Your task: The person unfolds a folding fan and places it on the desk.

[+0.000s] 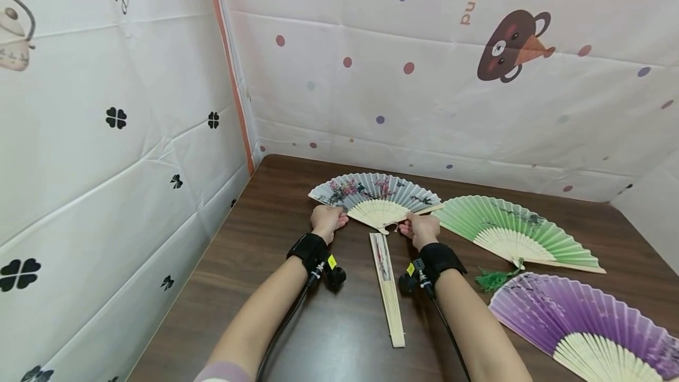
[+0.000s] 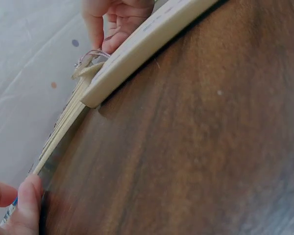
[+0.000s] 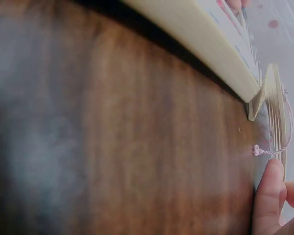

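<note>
A spread grey-blue folding fan (image 1: 366,187) with pink flowers and pale ribs lies at the back of the table. My left hand (image 1: 327,221) pinches its left edge; in the left wrist view the thumb (image 2: 28,200) and a finger are on that edge. At its right side, my right hand (image 1: 421,229) pinches the outer rib, with the thumb (image 3: 270,188) showing in the right wrist view. A pinkish cord loop (image 3: 288,127) hangs from the fan's pivot. Just in front of the pivot lies a folded fan (image 1: 389,293), pointing toward me between my forearms.
A spread green fan (image 1: 509,223) with a green tassel (image 1: 494,279) lies right of the grey-blue one, close to its right tip. Nearer me at the right is a spread purple fan (image 1: 583,305). Patterned cloth walls (image 1: 339,99) border the brown table (image 1: 228,287) behind and at left.
</note>
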Demonstrator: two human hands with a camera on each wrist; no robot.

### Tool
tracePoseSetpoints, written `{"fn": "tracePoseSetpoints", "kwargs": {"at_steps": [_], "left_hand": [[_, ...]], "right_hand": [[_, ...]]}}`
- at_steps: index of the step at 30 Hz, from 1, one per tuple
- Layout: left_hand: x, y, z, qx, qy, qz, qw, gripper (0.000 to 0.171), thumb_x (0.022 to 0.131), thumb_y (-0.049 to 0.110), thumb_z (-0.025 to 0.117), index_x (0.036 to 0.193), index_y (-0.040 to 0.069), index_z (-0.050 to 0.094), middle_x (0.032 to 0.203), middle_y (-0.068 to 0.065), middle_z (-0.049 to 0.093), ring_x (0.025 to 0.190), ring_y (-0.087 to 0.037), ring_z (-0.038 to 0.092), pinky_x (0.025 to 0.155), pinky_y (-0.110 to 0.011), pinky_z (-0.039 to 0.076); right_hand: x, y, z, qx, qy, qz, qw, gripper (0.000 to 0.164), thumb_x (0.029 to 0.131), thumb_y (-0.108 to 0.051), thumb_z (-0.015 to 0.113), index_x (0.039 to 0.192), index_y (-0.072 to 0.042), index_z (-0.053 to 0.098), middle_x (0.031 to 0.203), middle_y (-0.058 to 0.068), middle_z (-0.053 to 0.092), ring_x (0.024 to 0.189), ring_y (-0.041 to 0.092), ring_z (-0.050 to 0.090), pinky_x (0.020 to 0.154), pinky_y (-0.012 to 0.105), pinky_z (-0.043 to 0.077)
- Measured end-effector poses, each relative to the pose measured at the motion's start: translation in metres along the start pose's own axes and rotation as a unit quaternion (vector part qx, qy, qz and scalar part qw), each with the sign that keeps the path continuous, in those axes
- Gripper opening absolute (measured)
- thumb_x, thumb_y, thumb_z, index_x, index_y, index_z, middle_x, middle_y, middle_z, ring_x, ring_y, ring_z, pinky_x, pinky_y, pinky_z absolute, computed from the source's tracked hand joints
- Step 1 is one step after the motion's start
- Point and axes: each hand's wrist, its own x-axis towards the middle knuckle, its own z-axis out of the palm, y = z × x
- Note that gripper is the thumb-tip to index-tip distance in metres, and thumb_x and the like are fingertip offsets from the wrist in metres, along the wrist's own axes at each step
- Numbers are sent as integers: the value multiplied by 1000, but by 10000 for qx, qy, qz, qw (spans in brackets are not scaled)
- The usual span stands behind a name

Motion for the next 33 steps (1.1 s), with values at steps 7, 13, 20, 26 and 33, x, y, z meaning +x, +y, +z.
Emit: {"fn": "tracePoseSetpoints", "kwargs": {"at_steps": [7,13,20,26,33], "left_hand": [[-9,0,-8,-242,-449,-217,9985,26,84,10,55,105,-6,57,74,-7,62,53,-7,59,51,-16,51],[-36,6,-20,-316,-1284,-199,9910,38,88,11,51,123,-1,40,97,-12,59,61,-9,60,52,-16,50],[-71,8,-25,16,-2034,-127,9790,44,90,10,47,129,-2,33,116,-22,53,64,-7,60,56,-17,51],[-92,-6,-23,493,-2640,-264,9629,43,89,7,48,127,-6,34,113,-22,55,65,-9,61,58,-19,52],[-110,-24,-20,842,-3075,-453,9467,37,87,6,48,121,-7,39,98,-16,61,63,-10,61,54,-19,51]], "right_hand": [[-10,-6,-14,-508,-623,-74,9967,39,85,-22,57,112,4,45,68,7,52,47,11,55,48,22,50],[-24,-23,-42,-1416,-1212,-387,9817,21,86,-16,53,97,-4,41,79,8,50,55,12,53,53,24,51],[-48,-31,-70,-2180,-1654,-693,9593,24,88,-14,48,105,2,43,81,4,50,61,10,53,58,24,51],[-72,-14,-78,-2533,-2174,-808,9392,26,88,-13,47,107,5,46,91,11,53,70,15,55,65,30,52],[-97,13,-72,-2814,-2625,-674,9205,26,88,-12,46,106,7,51,95,16,56,73,18,59,65,33,53]]}}
